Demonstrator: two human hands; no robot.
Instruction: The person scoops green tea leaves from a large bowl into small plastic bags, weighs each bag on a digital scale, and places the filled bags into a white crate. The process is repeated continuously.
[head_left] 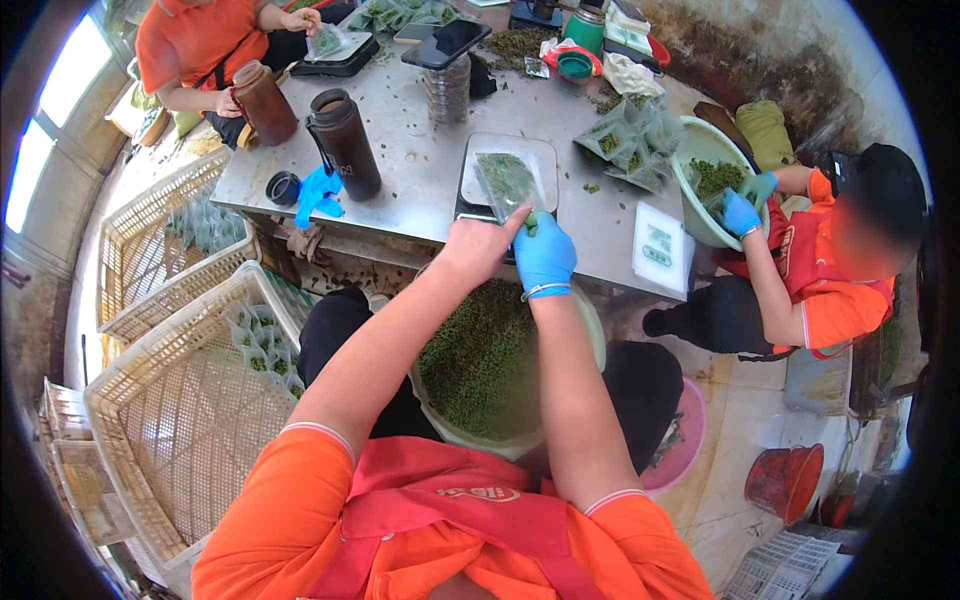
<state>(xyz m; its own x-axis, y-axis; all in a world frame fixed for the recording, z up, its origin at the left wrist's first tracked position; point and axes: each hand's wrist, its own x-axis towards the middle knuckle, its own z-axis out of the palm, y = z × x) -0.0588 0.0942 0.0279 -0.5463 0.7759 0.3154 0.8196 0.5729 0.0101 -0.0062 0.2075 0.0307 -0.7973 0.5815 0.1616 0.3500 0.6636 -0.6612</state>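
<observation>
Bare L hand (478,247) + gloved R hand (546,258) both grip nr end of clear bag (507,178), over scale (510,141); pan contact unclear | Done: we see filled bags (262,345) in crate (175,430) | Left: we judge plenty, loose green produce (480,365) abundant in tub (594,340)

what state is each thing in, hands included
lap basin: well filled with green material
clear bag: green material inside, held over the scale
scale: display not visible
left hand: bare, gripping the bag
right hand: blue-gloved, gripping the bag
phone: lying flat
dark bottle: upright
loose blue glove: limp, unworn
front crate: holding filled bags
rear crate: holding more bags
</observation>
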